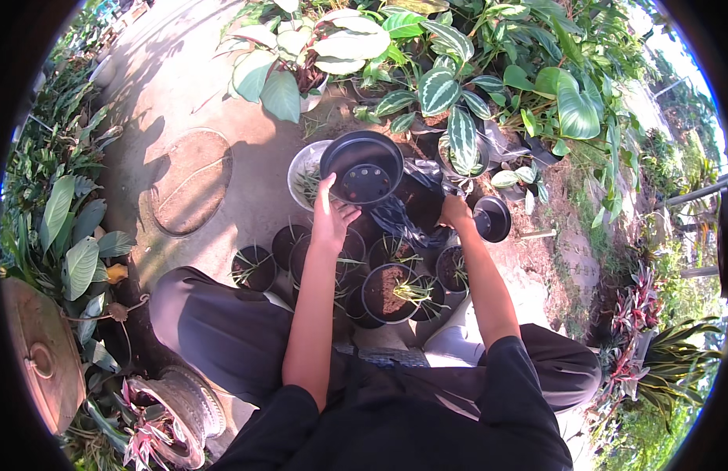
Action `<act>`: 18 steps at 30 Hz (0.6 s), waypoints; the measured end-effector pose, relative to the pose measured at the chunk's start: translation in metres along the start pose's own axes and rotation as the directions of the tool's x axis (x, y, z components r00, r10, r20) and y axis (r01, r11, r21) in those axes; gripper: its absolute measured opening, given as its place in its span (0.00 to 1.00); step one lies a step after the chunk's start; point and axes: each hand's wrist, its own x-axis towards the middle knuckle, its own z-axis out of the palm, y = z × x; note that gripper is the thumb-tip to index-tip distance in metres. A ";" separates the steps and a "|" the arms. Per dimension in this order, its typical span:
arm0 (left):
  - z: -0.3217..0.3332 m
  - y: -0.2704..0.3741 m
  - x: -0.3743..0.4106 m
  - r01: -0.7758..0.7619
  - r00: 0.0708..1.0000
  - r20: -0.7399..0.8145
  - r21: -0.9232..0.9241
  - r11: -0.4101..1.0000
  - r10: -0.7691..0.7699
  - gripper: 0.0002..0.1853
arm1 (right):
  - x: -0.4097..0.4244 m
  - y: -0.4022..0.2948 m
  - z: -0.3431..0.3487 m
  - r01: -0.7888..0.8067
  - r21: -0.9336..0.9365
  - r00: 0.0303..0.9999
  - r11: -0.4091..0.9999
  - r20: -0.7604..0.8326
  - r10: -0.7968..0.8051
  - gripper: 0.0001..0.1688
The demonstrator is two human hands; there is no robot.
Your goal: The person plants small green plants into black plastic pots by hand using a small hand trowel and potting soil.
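Note:
My left hand (333, 216) holds an unfilled black plastic pot (370, 150), its thumb at the near left rim and its fingers by the underside. The pot is tipped so that its inside and the drainage holes in its base show. It partly covers a white pot (299, 171) with narrow leaves in it. My right hand (456, 212) is curled at the right edge of a black plastic bag (393, 218) with dark soil (420, 203) inside. Whether these fingers grip the bag or something else is hidden. Beside that hand lies a smaller black pot (492, 219), on its side.
Several small black pots with grassy seedlings stand between my legs, one with lighter brown soil (393, 288). Large leafy potted plants (440, 91) crowd the far side. An oval cover (192, 181) is set in the concrete at left. A rusty wheel rim (184, 412) lies lower left.

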 end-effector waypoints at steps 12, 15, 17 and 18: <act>0.008 -0.006 -0.004 0.018 0.999 -0.026 -0.007 1.000 -0.018 0.39 | -0.024 0.034 0.022 0.132 0.642 0.984 0.756 -0.174 -0.024 0.11; 0.008 -0.012 0.000 0.033 0.999 -0.014 -0.009 0.999 -0.033 0.39 | -0.015 0.047 0.018 0.069 0.612 0.996 0.788 -0.090 -0.018 0.10; 0.008 -0.014 0.000 0.046 0.999 -0.010 -0.005 0.999 -0.047 0.39 | -0.013 0.051 0.032 0.068 0.649 0.997 0.758 -0.028 -0.065 0.10; 0.004 -0.012 0.000 0.045 0.999 -0.024 -0.001 0.999 -0.045 0.40 | -0.015 0.041 0.039 0.058 0.674 0.997 0.736 0.005 -0.083 0.10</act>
